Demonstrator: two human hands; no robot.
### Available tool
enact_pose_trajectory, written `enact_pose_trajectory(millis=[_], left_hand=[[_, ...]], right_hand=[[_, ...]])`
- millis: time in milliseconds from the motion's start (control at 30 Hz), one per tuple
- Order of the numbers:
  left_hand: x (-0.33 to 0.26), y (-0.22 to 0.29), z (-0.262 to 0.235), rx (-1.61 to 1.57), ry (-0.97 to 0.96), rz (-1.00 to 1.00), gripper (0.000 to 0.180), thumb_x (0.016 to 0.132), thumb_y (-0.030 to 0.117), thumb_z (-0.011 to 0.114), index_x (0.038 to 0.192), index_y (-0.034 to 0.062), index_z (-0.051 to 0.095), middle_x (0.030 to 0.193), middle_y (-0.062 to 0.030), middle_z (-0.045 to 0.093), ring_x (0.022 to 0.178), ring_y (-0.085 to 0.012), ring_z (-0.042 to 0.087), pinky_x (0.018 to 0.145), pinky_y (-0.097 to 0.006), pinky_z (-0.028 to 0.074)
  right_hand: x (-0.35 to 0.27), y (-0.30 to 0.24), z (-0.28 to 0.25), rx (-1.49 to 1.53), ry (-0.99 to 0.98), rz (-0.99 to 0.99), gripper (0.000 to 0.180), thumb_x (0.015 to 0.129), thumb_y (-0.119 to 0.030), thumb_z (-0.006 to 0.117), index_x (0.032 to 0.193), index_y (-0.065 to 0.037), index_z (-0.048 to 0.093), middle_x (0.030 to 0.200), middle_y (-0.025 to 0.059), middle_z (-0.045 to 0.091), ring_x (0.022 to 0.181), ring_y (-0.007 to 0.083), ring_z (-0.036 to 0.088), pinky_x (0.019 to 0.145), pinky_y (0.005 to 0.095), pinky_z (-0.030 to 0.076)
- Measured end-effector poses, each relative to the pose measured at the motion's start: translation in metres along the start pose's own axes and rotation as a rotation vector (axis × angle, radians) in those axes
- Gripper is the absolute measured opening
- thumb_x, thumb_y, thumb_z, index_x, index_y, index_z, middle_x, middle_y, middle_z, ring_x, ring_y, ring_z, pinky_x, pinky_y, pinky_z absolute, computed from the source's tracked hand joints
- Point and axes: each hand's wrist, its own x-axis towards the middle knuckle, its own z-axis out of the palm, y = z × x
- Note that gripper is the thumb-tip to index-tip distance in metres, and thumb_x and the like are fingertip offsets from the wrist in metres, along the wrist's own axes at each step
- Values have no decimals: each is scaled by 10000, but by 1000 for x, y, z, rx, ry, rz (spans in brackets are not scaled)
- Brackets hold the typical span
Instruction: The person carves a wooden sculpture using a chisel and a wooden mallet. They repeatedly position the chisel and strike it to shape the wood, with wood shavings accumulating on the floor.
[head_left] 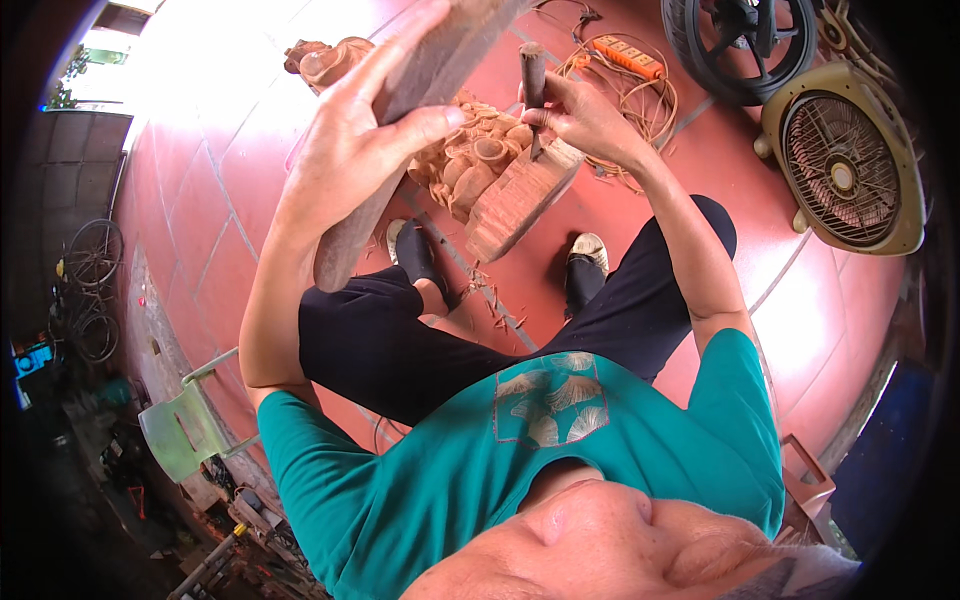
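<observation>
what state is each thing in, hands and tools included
left hand: gripping wooden club
wooden club: raised, slanted
right hand: holding chisel
chisel: tip down at carved wood
carved wood: near end plain
power strip: amid looped cord
fan: spinning or not unclear
shavings: scattered on floor

The carved block [480, 165] is rough, matt wood, the chisel handle [533, 75] and club [420, 85] smoother wood. Floor tiles [735, 165] look glossy, the T-shirt [425, 480] matt cloth
</observation>
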Motion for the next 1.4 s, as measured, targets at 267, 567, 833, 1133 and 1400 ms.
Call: enact_pose_trajectory(millis=[267,567,833,1133,1400], left_hand=[[-6,-10,10,182,-120,-46,711,876,189,762,1515,108,464,1379,-199,625,1253,-301,632,1056,-371,470],[-8,-1,2,57,35,50,709,882,191,768,1520,131,465,1410,-192,606,1255,-273,631,1068,-378,464],[-16,-15,1,180,-153,-6,705,888,248,738,1527,150,457,1439,-176,585,1252,-345,624,1072,-422,459],[-12,-8,1,146,-95,-33,729,876,235,772,1530,151,461,1419,-177,606,1265,-294,617,1073,-411,457],[-8,13,7,-120,-40,-120,699,901,118,736,1533,58,443,1554,-110,469,1429,-237,444,1186,-395,341]], right_hand=[[0,5,7,-51,130,-239,261,898,-181,744,1025,-32,572,793,173,688,745,374,675,671,440,485],[-1,-1,12,-91,129,-209,275,892,-173,752,1009,-33,548,756,191,661,719,395,664,635,467,468],[-2,4,-6,-44,118,-80,247,954,-92,696,1162,-19,586,953,84,693,910,181,693,827,353,561],[2,16,-10,70,73,32,232,972,-72,677,1180,-8,595,1003,45,676,953,117,659,863,315,563],[1,15,-7,87,35,10,207,960,-57,686,1146,-12,606,963,36,682,913,112,670,837,308,549]])
